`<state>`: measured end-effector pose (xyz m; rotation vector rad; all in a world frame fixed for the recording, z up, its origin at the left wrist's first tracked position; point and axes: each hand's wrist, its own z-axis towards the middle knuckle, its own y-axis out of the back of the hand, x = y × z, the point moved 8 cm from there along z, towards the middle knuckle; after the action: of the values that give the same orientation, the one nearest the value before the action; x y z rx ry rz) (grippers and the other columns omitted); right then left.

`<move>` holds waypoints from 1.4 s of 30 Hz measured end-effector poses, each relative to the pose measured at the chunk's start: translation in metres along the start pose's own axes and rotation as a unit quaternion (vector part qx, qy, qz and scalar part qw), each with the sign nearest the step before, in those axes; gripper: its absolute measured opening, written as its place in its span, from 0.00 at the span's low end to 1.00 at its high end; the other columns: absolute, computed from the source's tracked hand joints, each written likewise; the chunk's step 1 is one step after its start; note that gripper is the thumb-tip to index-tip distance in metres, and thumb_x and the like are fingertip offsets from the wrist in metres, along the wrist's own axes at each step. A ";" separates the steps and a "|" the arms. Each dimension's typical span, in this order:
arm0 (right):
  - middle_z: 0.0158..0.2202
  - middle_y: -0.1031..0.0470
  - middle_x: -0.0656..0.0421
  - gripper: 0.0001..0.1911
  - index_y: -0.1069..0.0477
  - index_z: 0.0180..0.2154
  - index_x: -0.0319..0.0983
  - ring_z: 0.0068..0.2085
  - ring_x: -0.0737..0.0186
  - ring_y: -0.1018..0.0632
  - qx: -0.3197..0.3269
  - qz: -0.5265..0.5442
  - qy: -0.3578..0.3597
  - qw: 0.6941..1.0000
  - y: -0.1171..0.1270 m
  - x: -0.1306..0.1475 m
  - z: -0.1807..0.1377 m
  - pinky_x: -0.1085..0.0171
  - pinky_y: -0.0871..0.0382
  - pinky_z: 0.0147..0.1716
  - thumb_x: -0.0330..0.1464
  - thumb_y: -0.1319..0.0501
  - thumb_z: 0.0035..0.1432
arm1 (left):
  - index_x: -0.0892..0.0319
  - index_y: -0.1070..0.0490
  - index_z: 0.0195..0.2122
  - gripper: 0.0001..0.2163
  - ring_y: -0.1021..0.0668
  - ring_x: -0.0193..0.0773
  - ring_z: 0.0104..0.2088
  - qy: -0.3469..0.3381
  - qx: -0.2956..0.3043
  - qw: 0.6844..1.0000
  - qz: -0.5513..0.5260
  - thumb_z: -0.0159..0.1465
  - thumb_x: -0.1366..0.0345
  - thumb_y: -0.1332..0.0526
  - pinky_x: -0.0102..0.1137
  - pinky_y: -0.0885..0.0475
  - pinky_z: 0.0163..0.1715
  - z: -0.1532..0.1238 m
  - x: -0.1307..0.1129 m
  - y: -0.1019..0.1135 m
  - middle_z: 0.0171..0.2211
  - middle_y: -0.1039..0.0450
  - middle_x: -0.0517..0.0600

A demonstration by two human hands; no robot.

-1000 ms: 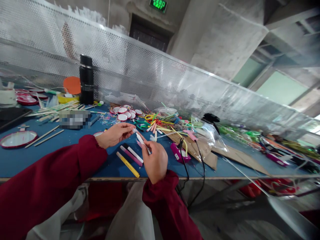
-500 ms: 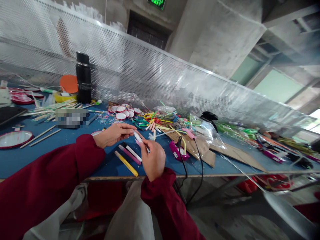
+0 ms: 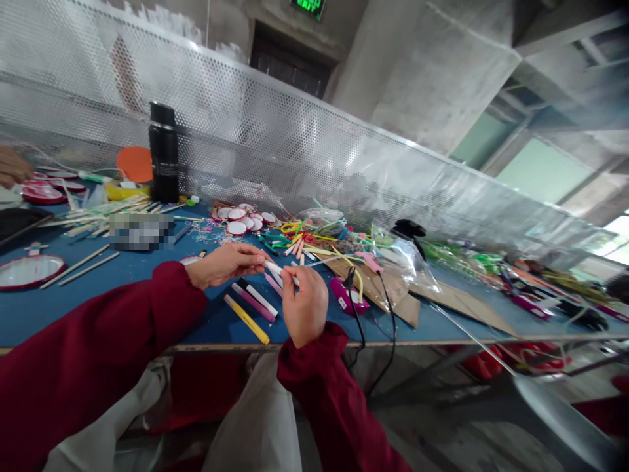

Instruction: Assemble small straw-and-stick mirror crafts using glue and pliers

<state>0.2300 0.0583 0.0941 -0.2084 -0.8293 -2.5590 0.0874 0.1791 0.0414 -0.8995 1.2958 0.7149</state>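
Above the table's front part, a slim white marker (image 3: 274,268) slants between my two hands. My left hand (image 3: 227,263) pinches its upper left end with thumb and fingers. Around the lower right end, the fingers of my right hand (image 3: 305,303) are closed, and they cover its tip. Beneath my hands lie a yellow marker (image 3: 247,320), a purple marker (image 3: 255,303) and a white marker with a dark cap (image 3: 260,298). A pink marker (image 3: 274,284) shows partly behind my right fingers.
A black bottle (image 3: 164,154) stands by the perforated metal screen (image 3: 275,131). Red-rimmed white discs (image 3: 236,227), wooden sticks (image 3: 83,263) and colourful pipe cleaners (image 3: 314,226) crowd the table. A pink glue gun (image 3: 369,262) trails black cables at right. Another person's hand (image 3: 14,168) is at far left.
My right hand has shifted slightly right and changed its grip on the marker, which lies at a flatter angle. Another person's hand has come into view at far left.
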 end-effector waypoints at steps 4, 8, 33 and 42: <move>0.33 0.20 0.59 0.06 0.24 0.34 0.40 0.38 0.59 0.24 0.066 -0.021 -0.051 0.996 -0.015 -0.012 -0.009 0.63 0.38 0.39 0.33 0.38 0.64 | 0.60 0.24 0.52 0.20 0.20 0.41 0.39 -0.072 -0.138 0.952 0.265 0.63 0.54 0.38 0.31 0.27 0.35 0.007 -0.016 0.040 0.42 0.19 0.55; 0.33 0.19 0.59 0.04 0.22 0.33 0.42 0.38 0.58 0.23 0.136 -0.068 -0.072 0.986 -0.030 -0.017 -0.014 0.63 0.39 0.38 0.33 0.35 0.60 | 0.59 0.19 0.42 0.13 0.22 0.45 0.41 -0.100 -0.187 0.892 0.400 0.59 0.60 0.36 0.36 0.30 0.44 0.021 -0.025 0.057 0.40 0.19 0.54; 0.34 0.19 0.58 0.06 0.22 0.30 0.42 0.36 0.61 0.22 0.217 -0.122 -0.108 0.962 -0.029 -0.051 0.004 0.65 0.40 0.34 0.33 0.38 0.57 | 0.57 0.18 0.41 0.12 0.20 0.44 0.39 -0.132 -0.130 0.779 0.599 0.63 0.62 0.40 0.32 0.32 0.39 0.005 -0.059 0.035 0.40 0.18 0.53; 0.38 0.21 0.54 0.11 0.30 0.45 0.38 0.41 0.57 0.22 0.121 -0.059 -0.158 0.978 0.008 -0.081 -0.011 0.63 0.34 0.40 0.35 0.45 0.66 | 0.56 0.18 0.40 0.13 0.20 0.48 0.42 -0.104 -0.182 0.726 0.655 0.63 0.63 0.43 0.34 0.31 0.42 -0.001 -0.062 0.061 0.41 0.17 0.55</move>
<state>0.3063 0.0754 0.0676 -0.5131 -1.2986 -2.5381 0.0253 0.2106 0.0935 0.0024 1.4907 2.1695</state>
